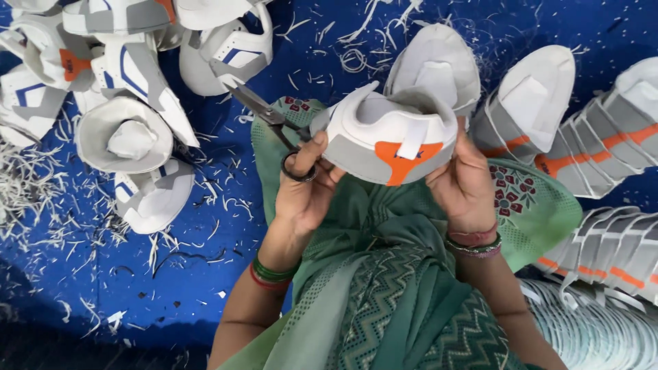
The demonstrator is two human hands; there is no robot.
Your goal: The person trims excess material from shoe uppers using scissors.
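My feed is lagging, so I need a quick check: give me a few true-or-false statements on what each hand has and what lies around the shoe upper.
1. The left hand holds scissors. True.
2. The right hand is empty and resting on the blue sheet. False: it grips the white, grey and orange shoe upper, held up over the lap.
3. The scissors' blades are cutting into the orange patch. False: the blades point up and away to the left, clear of it.
4. A pile of similar shoe uppers lies at the upper left. True.
5. White trimmings are scattered over the blue sheet. True.
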